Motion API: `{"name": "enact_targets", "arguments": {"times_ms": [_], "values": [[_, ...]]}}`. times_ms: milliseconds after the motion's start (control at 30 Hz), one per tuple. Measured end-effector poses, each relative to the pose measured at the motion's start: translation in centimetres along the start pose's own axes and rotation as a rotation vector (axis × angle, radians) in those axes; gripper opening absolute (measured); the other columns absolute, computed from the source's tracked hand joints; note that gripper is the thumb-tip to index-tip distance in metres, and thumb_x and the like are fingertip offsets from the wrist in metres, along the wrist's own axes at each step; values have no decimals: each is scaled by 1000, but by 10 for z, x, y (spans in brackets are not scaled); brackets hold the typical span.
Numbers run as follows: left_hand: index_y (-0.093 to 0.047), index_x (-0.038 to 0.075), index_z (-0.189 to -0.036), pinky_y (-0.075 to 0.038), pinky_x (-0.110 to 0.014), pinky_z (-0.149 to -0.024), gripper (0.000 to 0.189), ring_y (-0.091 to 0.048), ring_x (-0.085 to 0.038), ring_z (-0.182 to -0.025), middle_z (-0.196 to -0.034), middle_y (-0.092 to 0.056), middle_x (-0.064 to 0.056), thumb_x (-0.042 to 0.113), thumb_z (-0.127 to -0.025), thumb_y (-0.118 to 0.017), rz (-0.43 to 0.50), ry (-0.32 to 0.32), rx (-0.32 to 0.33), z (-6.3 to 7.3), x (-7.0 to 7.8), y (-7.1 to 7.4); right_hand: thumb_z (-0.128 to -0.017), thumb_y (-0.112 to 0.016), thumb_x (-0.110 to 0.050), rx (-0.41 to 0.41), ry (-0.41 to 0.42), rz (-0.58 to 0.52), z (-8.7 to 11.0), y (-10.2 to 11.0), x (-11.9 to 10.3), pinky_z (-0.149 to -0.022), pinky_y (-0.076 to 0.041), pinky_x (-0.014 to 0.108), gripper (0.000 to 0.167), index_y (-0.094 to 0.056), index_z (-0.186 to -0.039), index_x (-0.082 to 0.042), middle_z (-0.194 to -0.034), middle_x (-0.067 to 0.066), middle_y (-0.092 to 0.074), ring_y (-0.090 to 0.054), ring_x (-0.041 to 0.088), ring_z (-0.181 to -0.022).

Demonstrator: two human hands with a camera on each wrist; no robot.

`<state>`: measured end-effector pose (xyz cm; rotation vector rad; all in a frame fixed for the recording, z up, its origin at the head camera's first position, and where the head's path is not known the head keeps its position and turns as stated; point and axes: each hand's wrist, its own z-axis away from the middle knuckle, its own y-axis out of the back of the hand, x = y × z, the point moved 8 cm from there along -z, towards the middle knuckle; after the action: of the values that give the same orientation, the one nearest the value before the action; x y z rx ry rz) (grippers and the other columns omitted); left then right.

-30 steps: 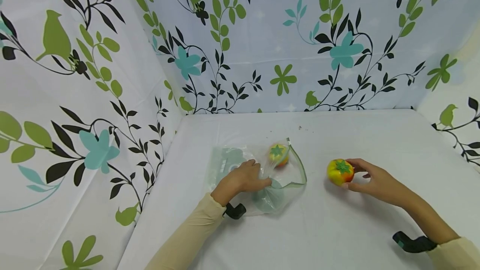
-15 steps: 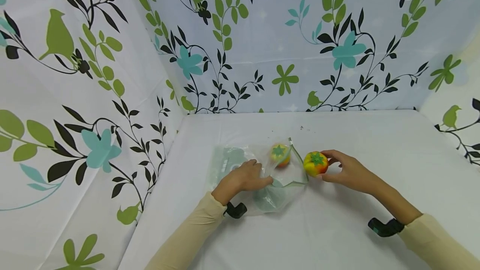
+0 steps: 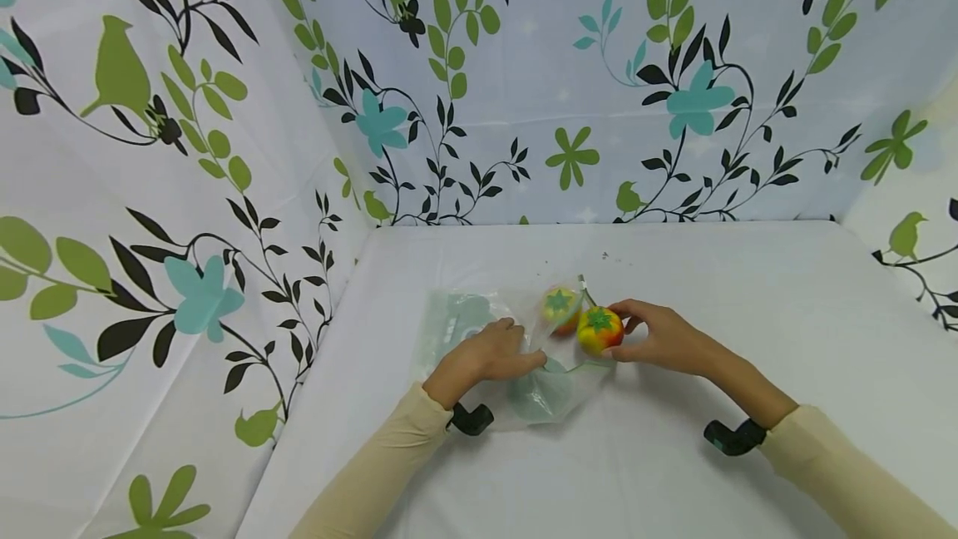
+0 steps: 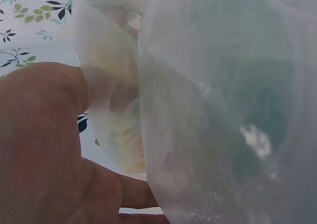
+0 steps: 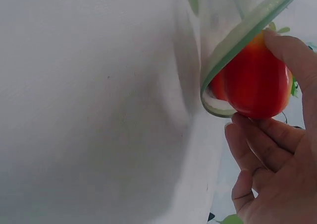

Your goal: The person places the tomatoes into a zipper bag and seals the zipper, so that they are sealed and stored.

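Observation:
A clear plastic zip bag [image 3: 535, 402] with a green-edged mouth lies on the table. My left hand [image 3: 482, 356] grips its upper side, and the thumb and fingers lie about the film in the left wrist view. One red-and-yellow toy tomato [image 3: 560, 306] with a green star-shaped top is inside the bag, near the mouth. With thumb and fingertips my right hand [image 3: 659, 341] holds a second toy tomato [image 3: 599, 330] at the opening. In the right wrist view this held tomato [image 5: 257, 80] sits at the bag's green rim [image 5: 233, 50], partly past it.
A white cloth covers the table [image 3: 718, 273]. Patterned curtains [image 3: 479, 106] with leaves and birds stand at the back and both sides. Black wrist cameras [image 3: 737, 437] are worn at both cuffs.
My right hand has carried the second toy tomato leftward from the table's right side to the bag's mouth. The left hand keeps its place on the bag.

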<state>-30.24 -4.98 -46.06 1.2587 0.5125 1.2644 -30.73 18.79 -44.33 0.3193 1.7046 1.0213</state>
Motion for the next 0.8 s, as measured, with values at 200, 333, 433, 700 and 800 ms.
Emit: {"name": "enact_targets", "arguments": {"times_ms": [200,333,433,700,800], "values": [[-46,3,-158,-38,-51,-120,88,-40,-35,-153,-167,-38,-17,64,-94,-43,7,1,-3,-1,0,-1,-87,-85,-44,-58,4,0,-7,-12,-2,-79,-56,29,69,-62,-140,-5,-124,5,-70,-62,23,-105],[-46,3,-158,-38,-52,-120,89,-40,-35,-153,-167,-38,-17,63,-94,-43,13,-4,1,0,0,-1,-88,-85,-38,-97,31,-2,-10,-17,-6,-81,-55,29,68,-61,-141,-3,-124,6,-70,-61,21,-104],[-46,2,-158,-38,-51,-120,89,-40,-34,-152,-167,-39,-17,63,-93,-42,10,-4,1,0,0,-2,-89,-85,-34,-114,57,-1,-11,-21,-8,-82,-55,26,66,-60,-142,-3,-122,6,-69,-62,20,-103],[-48,2,-157,-40,-51,-119,88,-42,-33,-151,-166,-40,-17,62,-93,-41,3,-3,4,1,0,-1,-90,-85,-22,-115,129,-3,-10,-29,-13,-84,-57,33,62,-60,-143,-1,-109,2,-64,-60,18,-96],[-47,2,-158,-39,-51,-119,88,-41,-33,-152,-167,-39,-17,62,-94,-41,9,-7,3,1,1,-1,-90,-83,-17,-113,140,-14,-10,-32,-15,-83,-57,32,59,-60,-142,-1,-107,2,-63,-60,18,-95]]}}
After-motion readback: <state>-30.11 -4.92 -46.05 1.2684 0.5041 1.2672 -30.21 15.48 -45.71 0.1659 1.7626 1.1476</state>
